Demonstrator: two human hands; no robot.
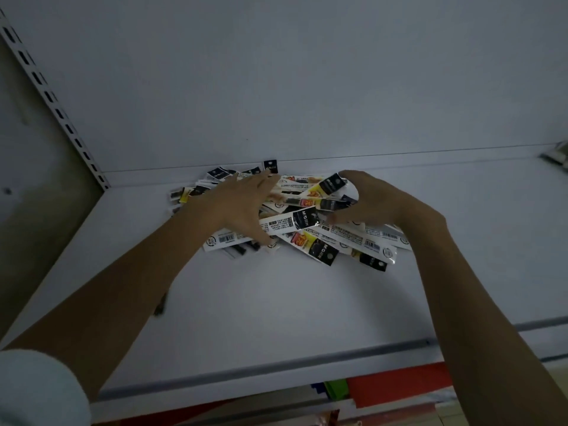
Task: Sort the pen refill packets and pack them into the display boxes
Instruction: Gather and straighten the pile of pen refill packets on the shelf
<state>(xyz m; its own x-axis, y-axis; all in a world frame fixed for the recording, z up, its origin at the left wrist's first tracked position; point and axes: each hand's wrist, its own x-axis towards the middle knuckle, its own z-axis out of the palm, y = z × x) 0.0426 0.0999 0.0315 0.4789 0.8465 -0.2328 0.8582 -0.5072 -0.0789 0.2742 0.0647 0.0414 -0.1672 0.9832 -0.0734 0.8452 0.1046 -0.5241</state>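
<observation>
A loose heap of pen refill packets (310, 232), white with black and yellow ends, lies at the back of a white shelf (276, 302). My left hand (236, 207) lies spread on the left side of the heap, its fingers straight and touching the packets. My right hand (375, 201) arches over the right side of the heap, forefinger and thumb curved round several packets. No display box is in view.
A slotted shelf upright (46, 93) runs up the left. The shelf's back panel (307, 87) stands right behind the heap. A few more packets (556, 153) show at the far right edge. Red and green goods (384, 388) sit on the shelf below.
</observation>
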